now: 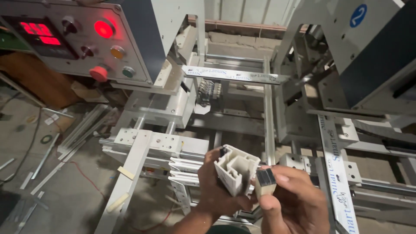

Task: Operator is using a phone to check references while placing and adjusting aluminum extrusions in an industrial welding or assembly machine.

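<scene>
White profile piece [236, 170], a short hollow section with inner chambers, is held in front of the welding machine [173, 99], low in the middle of the view. Its cut end faces the camera, so its long axis runs away from the viewer and a little downward. The left hand [216, 190] is closed around it from the left side. The right hand [290, 201] pinches a small block [265, 181], beige with a dark top, just beside the profile. On the machine, two long white profiles [236, 74] with a printed film lie clamped, one across the far side, one along the right edge. At the top left corner is a grey control panel [78, 39] with a red display, a lit red lamp and a red push button. A round blue sign [358, 15] sits top right. White offcuts [82, 125] lie on the floor at left.
</scene>
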